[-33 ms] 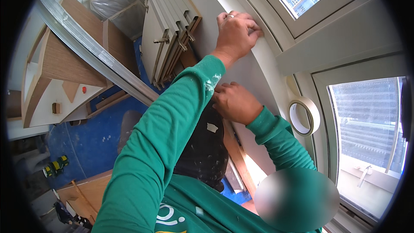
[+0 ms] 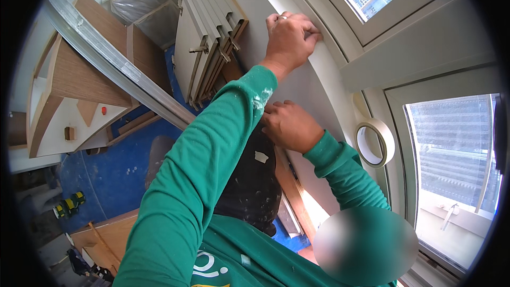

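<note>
My left hand (image 2: 291,40) reaches up to the far part of the pale window sill (image 2: 325,69). Its fingers are bent and drawn together against the edge; whatever is between them stays hidden. Lower down, my right hand (image 2: 291,126) is at the light wall panel (image 2: 313,95) under the sill, close to my left sleeve. Its fingers are curled and pressed together, with the tips partly covered, so I cannot make out what they hold. On the sill to the right of that hand, a roll of cream masking tape (image 2: 389,141) stands on its edge.
Several pale cabinet doors (image 2: 194,48) with hinges lean against the wall. Wooden cabinet pieces (image 2: 87,72) lie at left, behind a metal rail (image 2: 119,64). A yellow-and-black tool (image 2: 69,204) rests on the blue floor covering (image 2: 101,186). Windows (image 2: 451,149) border the right side.
</note>
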{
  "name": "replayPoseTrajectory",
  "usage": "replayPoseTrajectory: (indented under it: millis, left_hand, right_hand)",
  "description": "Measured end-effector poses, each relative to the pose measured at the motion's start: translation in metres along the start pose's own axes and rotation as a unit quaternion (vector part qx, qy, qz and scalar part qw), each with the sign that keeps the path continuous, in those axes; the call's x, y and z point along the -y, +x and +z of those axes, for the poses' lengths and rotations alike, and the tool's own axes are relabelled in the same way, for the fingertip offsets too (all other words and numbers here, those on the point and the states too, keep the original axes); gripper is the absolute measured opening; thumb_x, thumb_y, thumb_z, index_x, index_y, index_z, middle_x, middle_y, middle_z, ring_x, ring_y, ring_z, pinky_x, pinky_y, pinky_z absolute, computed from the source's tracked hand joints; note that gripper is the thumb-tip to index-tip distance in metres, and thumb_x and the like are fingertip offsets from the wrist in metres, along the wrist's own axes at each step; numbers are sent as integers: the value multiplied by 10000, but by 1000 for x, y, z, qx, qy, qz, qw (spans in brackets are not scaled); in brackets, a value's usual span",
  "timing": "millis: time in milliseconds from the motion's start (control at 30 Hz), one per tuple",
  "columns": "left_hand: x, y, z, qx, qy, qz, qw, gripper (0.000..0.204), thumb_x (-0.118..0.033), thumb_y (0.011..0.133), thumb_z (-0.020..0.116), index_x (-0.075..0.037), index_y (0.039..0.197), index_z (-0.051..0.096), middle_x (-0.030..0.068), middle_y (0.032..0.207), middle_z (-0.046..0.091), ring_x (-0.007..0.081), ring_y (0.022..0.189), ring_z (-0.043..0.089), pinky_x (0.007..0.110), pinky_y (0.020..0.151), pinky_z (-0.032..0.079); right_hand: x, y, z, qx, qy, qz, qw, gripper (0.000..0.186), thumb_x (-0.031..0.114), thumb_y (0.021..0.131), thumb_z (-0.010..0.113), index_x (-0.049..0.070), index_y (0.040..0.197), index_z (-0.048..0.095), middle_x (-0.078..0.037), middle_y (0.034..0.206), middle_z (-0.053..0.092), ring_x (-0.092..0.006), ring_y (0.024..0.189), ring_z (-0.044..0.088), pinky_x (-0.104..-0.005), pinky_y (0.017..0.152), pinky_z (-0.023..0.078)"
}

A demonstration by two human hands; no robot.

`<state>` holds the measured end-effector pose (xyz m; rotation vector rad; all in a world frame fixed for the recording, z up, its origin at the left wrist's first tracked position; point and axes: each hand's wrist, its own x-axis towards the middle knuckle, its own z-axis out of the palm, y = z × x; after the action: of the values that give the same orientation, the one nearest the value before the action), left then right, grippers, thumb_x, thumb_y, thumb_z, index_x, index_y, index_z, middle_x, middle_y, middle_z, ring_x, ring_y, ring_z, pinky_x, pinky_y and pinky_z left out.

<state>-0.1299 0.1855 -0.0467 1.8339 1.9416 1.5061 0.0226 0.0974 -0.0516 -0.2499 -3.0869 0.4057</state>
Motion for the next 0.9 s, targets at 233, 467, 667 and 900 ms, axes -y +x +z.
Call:
replayPoseTrajectory:
  millis: [233, 467, 667, 900]
  left_hand:
    - [-8, -7, 2, -28, 20, 39, 999, 119, -254, 857, 838, -135, 851, 831, -13, 1038, 784, 211, 1080, 653, 438, 1103, 317]
    - [-2, 0, -5, 2, 27, 22, 999, 109, -256, 843, 840, -154, 808, 825, -12, 978, 752, 228, 1056, 637, 450, 1071, 317]
    - [-6, 8, -7, 44, 40, 4, 998, 164, -299, 841, 854, -137, 855, 827, -6, 1027, 773, 237, 1105, 662, 447, 1094, 345]
    - [-5, 11, -9, 52, 40, 10, 998, 135, -288, 827, 857, -159, 813, 820, -22, 930, 764, 211, 1024, 670, 424, 1048, 357]
  right_hand:
    - [-2, 0, 2, 14, 6, 6, 1000, 259, 117, 833, 684, 75, 1076, 760, -94, 1046, 737, -287, 963, 732, -420, 865, 584]
    - [1, 3, -4, 9, 21, -6, 1000, 276, 83, 811, 698, 62, 1081, 752, -107, 1065, 728, -293, 977, 733, -433, 865, 586]
    - [-3, 2, 0, 10, 18, 0, 1000, 270, 78, 827, 685, 63, 1089, 749, -110, 1060, 725, -302, 955, 735, -441, 852, 583]
    - [-3, 3, 2, 10, 33, 9, 999, 185, 97, 833, 723, 47, 1009, 700, -130, 1000, 707, -334, 931, 703, -478, 872, 555]
